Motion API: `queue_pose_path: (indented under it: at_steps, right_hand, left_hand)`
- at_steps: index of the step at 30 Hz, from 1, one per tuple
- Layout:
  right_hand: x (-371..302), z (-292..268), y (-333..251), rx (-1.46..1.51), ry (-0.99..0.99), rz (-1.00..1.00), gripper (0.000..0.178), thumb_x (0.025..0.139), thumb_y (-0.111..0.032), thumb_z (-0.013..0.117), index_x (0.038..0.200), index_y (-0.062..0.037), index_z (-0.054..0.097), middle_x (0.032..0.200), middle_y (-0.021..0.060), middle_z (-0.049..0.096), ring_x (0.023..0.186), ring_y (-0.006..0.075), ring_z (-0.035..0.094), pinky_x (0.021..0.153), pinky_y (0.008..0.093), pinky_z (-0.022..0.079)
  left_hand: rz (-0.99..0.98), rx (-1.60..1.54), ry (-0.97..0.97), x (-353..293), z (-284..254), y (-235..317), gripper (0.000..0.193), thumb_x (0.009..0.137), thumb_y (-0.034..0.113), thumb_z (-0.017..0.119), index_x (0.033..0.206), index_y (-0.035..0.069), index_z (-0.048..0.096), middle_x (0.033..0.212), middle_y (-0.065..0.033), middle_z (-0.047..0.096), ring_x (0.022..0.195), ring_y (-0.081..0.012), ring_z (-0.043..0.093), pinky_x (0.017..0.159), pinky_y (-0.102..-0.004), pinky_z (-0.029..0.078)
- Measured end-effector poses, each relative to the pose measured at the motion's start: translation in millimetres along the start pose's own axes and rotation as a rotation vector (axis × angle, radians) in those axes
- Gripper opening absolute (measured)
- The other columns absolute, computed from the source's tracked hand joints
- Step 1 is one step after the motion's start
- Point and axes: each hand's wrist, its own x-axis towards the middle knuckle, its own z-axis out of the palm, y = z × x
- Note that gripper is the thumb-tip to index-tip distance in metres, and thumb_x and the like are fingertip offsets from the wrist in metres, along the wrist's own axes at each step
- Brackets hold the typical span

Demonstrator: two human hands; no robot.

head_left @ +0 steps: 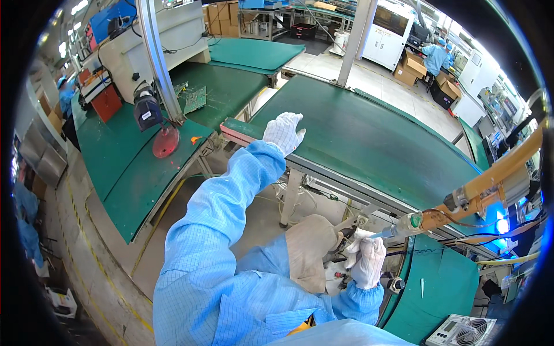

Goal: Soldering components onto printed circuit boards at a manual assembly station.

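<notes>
Curling its gloved fingers toward the thumb, the right hand (368, 262) sits at the clear tip (407, 225) of an orange tube (496, 167); whether it is clamped on the tip or only beside it, I cannot tell. The tube slants in from the right edge, passing across the near right corner of the belt (369, 132). Just right of that hand lies a green mat (444, 271), with a white stick (422, 288) on it and a fan unit (461, 331) near its lower end. Farther forward, the left hand (284, 134), gloved too, is at the belt's near left end with its fingers apart from the thumb and nothing seen in its grasp. Left of it, a bench (115, 167) holds a metal post (156, 57) with a black device (148, 106) beside it; a red round patch (166, 142) shows just below the device. Behind the post lies a circuit board (195, 100). Well beyond the belt stands a white cabinet (388, 32), and to its right a co-worker (437, 57) in blue is near some cartons (411, 67).
</notes>
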Motion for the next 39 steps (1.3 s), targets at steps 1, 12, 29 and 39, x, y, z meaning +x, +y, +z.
queue_pose_path:
  at_steps: [1,12,29,39]
  right_hand:
    - [2.5,1.9,-1.0,0.182,-0.006,0.115,0.037,0.096,-0.038,0.055,0.099,-0.0018,0.058,0.064,0.0048,0.057,0.039,0.0104,0.044,0.039,0.0216,0.035]
    - [6.2,-1.6,36.0,0.859,-0.169,0.100,0.024,0.085,-0.026,0.071,0.094,-0.0105,0.055,0.073,0.0008,0.052,0.051,0.0089,0.044,0.046,0.0222,0.035]
    - [4.1,12.7,34.1,0.955,-0.083,-0.036,0.031,0.082,-0.022,0.074,0.082,-0.0116,0.045,0.071,-0.0012,0.046,0.050,0.0075,0.042,0.044,0.0206,0.034]
    - [-2.9,12.5,35.5,0.840,0.023,0.017,0.040,0.078,-0.029,0.079,0.084,-0.0125,0.044,0.071,-0.0011,0.046,0.046,0.0077,0.044,0.040,0.0198,0.037]
  left_hand:
    - [0.001,-0.010,0.005,0.8,1.4,-1.5,0.038,0.082,0.030,0.068,0.113,0.011,0.059,0.106,-0.0085,0.062,0.103,-0.0264,0.060,0.085,-0.0396,0.051]
    - [-0.008,-0.003,0.001,-6.1,0.5,-4.3,0.039,0.082,0.031,0.067,0.114,0.011,0.060,0.109,-0.0078,0.062,0.108,-0.0251,0.058,0.088,-0.0386,0.049]
    - [-0.038,-0.056,0.048,-5.4,6.7,-4.5,0.034,0.081,0.025,0.070,0.110,0.011,0.063,0.114,-0.0090,0.064,0.108,-0.0265,0.060,0.090,-0.0407,0.049]
    - [-0.040,-0.070,0.047,-5.2,4.7,-3.6,0.030,0.081,0.024,0.070,0.107,0.010,0.065,0.111,-0.0096,0.065,0.107,-0.0269,0.060,0.091,-0.0402,0.049]
